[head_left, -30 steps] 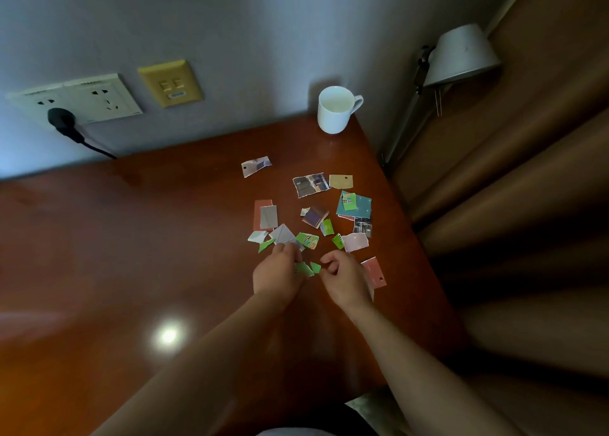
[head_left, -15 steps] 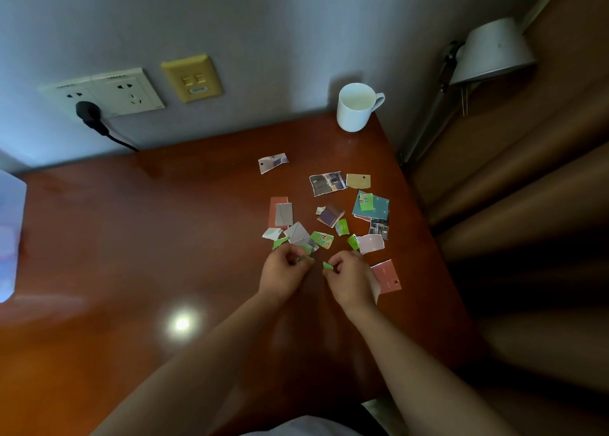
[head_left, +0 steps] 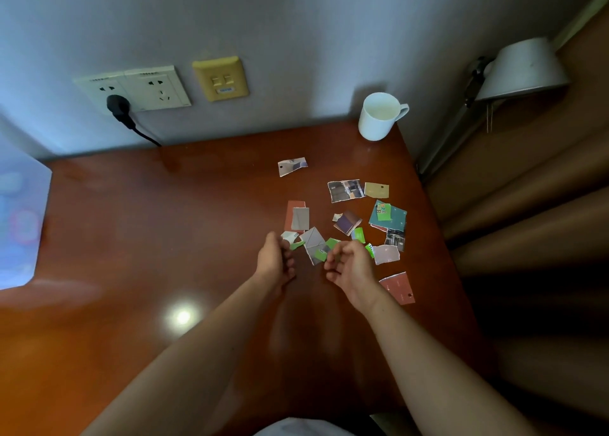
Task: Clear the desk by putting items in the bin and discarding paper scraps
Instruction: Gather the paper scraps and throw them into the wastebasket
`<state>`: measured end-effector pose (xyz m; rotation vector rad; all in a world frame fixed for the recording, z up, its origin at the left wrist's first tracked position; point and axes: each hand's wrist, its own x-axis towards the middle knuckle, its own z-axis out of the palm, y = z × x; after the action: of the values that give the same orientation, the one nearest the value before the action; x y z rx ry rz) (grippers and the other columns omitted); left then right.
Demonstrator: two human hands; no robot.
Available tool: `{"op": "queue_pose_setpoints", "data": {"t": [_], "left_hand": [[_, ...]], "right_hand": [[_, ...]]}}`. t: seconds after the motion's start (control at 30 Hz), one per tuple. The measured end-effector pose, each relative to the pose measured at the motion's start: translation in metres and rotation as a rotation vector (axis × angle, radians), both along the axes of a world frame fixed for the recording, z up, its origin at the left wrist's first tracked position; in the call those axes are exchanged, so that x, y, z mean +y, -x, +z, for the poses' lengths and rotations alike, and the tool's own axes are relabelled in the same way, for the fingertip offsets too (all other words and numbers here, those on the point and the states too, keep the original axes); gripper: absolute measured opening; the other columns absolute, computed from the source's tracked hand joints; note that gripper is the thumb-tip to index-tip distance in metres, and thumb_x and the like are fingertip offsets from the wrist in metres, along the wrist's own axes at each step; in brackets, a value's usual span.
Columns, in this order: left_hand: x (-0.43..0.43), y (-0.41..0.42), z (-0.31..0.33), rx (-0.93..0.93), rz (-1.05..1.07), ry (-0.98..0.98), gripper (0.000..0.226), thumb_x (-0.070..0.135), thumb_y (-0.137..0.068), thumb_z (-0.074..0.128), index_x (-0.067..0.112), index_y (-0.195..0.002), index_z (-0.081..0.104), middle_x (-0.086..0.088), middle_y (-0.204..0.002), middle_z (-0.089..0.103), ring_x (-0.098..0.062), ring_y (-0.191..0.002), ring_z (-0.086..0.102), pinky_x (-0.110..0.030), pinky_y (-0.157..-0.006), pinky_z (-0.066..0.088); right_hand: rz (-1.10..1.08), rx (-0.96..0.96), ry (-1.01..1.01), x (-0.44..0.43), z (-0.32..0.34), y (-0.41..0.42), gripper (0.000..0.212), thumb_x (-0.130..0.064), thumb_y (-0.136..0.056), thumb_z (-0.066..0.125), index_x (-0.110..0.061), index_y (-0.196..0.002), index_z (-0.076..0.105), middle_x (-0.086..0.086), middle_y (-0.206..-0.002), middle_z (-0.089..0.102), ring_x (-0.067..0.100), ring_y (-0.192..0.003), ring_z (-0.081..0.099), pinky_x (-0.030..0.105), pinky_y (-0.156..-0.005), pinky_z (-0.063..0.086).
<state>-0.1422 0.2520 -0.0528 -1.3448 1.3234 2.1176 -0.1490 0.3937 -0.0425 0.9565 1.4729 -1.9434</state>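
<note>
Several torn paper scraps [head_left: 346,190] lie scattered on the right part of the brown desk [head_left: 148,238], in green, teal, red, grey and photo prints. My left hand [head_left: 275,259] and my right hand [head_left: 351,264] hover just in front of the pile, a small gap between them, fingers curled inward. A green scrap [head_left: 321,255] on a grey scrap [head_left: 313,238] lies between the hands, close to my right fingertips. The curled fingers hide whether either hand holds a piece. A translucent plastic bin [head_left: 19,224] shows at the left edge.
A white mug [head_left: 379,117] stands at the desk's back right corner. A red scrap [head_left: 398,287] lies near the right desk edge. Wall sockets with a black plug [head_left: 118,106] and a yellow switch plate [head_left: 220,78] are behind. A lamp [head_left: 524,70] hangs at the right.
My hands, joined on a small green scrap a second ago, have drawn apart. That green scrap is no longer visible between them. The view has shifted left, bringing the bin into sight.
</note>
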Motion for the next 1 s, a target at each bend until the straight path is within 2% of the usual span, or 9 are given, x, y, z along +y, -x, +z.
{"op": "queue_pose_setpoints", "data": {"t": [0.07,0.13,0.17,0.27,0.37,0.53,0.67,0.87,1.0], "left_hand": [[-0.004,0.003,-0.007,0.079,-0.181,0.221,0.025,0.026,-0.089,0.051,0.018,-0.067,0.043,0.003,-0.054,0.038,-0.011,-0.042,0.034,-0.020,-0.040,0.028],[-0.009,0.004,-0.012,0.133,-0.432,0.540,0.018,0.028,-0.083,0.062,0.016,-0.073,0.052,0.000,-0.068,0.058,-0.019,-0.061,0.055,-0.028,-0.055,0.042],[-0.010,0.004,-0.012,0.135,-0.541,0.652,0.013,0.028,-0.082,0.063,0.018,-0.079,0.055,0.000,-0.078,0.063,-0.021,-0.073,0.060,-0.030,-0.063,0.045],[-0.016,0.004,-0.014,0.183,-0.802,0.900,0.012,0.029,-0.085,0.061,0.029,-0.096,0.057,0.002,-0.102,0.061,-0.023,-0.091,0.060,-0.032,-0.072,0.048],[-0.019,0.004,-0.017,0.217,-0.942,1.029,0.023,0.030,-0.087,0.061,0.032,-0.110,0.058,0.002,-0.112,0.054,-0.024,-0.096,0.060,-0.037,-0.078,0.052],[-0.020,0.007,-0.017,0.244,-0.992,1.120,0.023,0.030,-0.087,0.060,0.030,-0.110,0.060,0.000,-0.115,0.055,-0.027,-0.097,0.061,-0.036,-0.077,0.052],[-0.018,0.012,-0.013,0.223,-1.023,1.145,0.017,0.027,-0.088,0.058,0.026,-0.104,0.063,-0.001,-0.117,0.055,-0.028,-0.099,0.061,-0.034,-0.077,0.050],[-0.017,0.021,-0.009,0.224,-1.142,1.188,0.016,0.025,-0.091,0.053,0.021,-0.102,0.065,-0.005,-0.118,0.054,-0.031,-0.099,0.061,-0.036,-0.076,0.049],[-0.018,0.016,-0.010,0.255,-1.092,1.188,0.018,0.029,-0.095,0.049,0.019,-0.102,0.062,-0.005,-0.114,0.050,-0.031,-0.095,0.060,-0.037,-0.074,0.048]], "right_hand": [[0.011,0.020,-0.095,-0.005,-0.003,0.005,0.026,-0.021,-0.086,0.047,-0.016,-0.061,0.047,0.001,-0.058,0.049,0.014,-0.051,0.042,0.025,-0.050,0.030],[0.171,0.129,-0.327,-0.007,-0.009,0.009,0.026,-0.022,-0.085,0.056,-0.017,-0.060,0.051,-0.003,-0.056,0.047,0.014,-0.053,0.041,0.025,-0.050,0.030],[0.299,0.202,-0.471,-0.007,-0.013,0.010,0.022,-0.022,-0.085,0.059,-0.018,-0.063,0.055,-0.004,-0.059,0.052,0.015,-0.058,0.046,0.026,-0.053,0.035],[0.645,0.358,-0.845,-0.005,-0.024,0.007,0.004,-0.025,-0.085,0.063,-0.023,-0.082,0.062,-0.008,-0.086,0.067,0.017,-0.081,0.061,0.028,-0.064,0.046],[0.763,0.423,-1.044,-0.004,-0.027,0.004,0.008,-0.028,-0.086,0.065,-0.028,-0.094,0.062,-0.010,-0.099,0.068,0.016,-0.088,0.063,0.024,-0.059,0.040],[0.799,0.478,-1.113,-0.005,-0.026,0.003,0.016,-0.032,-0.088,0.066,-0.031,-0.103,0.063,-0.012,-0.108,0.067,0.012,-0.093,0.063,0.021,-0.055,0.035],[0.825,0.517,-1.107,-0.005,-0.024,0.005,0.018,-0.029,-0.088,0.066,-0.030,-0.107,0.064,-0.010,-0.111,0.067,0.014,-0.094,0.063,0.021,-0.056,0.034],[0.885,0.489,-1.072,-0.006,-0.022,0.012,0.014,-0.025,-0.090,0.064,-0.027,-0.104,0.064,-0.008,-0.108,0.068,0.015,-0.094,0.064,0.023,-0.061,0.042],[0.934,0.450,-1.082,-0.006,-0.020,0.019,0.009,-0.025,-0.087,0.066,-0.028,-0.095,0.062,-0.008,-0.102,0.067,0.018,-0.092,0.063,0.025,-0.062,0.044]]}}
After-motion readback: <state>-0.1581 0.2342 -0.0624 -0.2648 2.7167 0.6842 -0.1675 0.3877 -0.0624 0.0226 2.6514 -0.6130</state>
